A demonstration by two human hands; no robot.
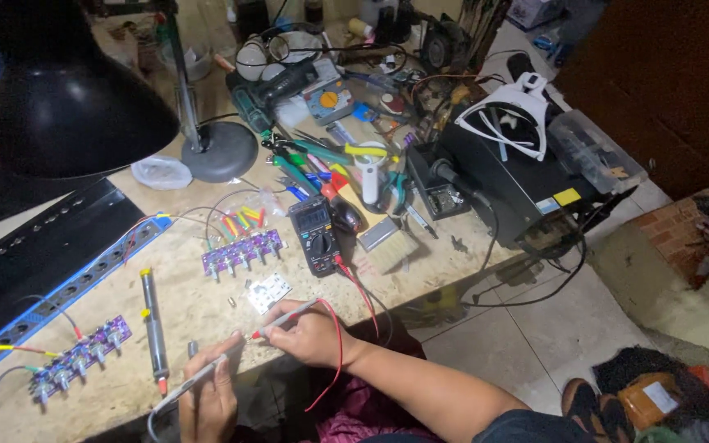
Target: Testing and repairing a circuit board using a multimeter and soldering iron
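Observation:
My right hand point(309, 335) grips a slim grey test probe with a red tip point(281, 318). Its red wire point(354, 283) loops back to a black multimeter point(315, 234) lying on the bench. My left hand point(207, 402) holds a second grey probe point(198, 376) at the bench's near edge. The two probe tips almost meet near the edge, just in front of a small white circuit board point(268, 291). A purple board with a row of knobs point(244, 253) lies behind that, with coloured wires attached.
A second purple knob board point(80, 357) and a desoldering pump point(153, 328) lie to the left. A black panel with a blue edge point(43, 262) and a black desk lamp point(67, 90) stand at far left. Pliers, screwdrivers, a brush point(387, 242) and a black power unit point(510, 176) crowd the back right.

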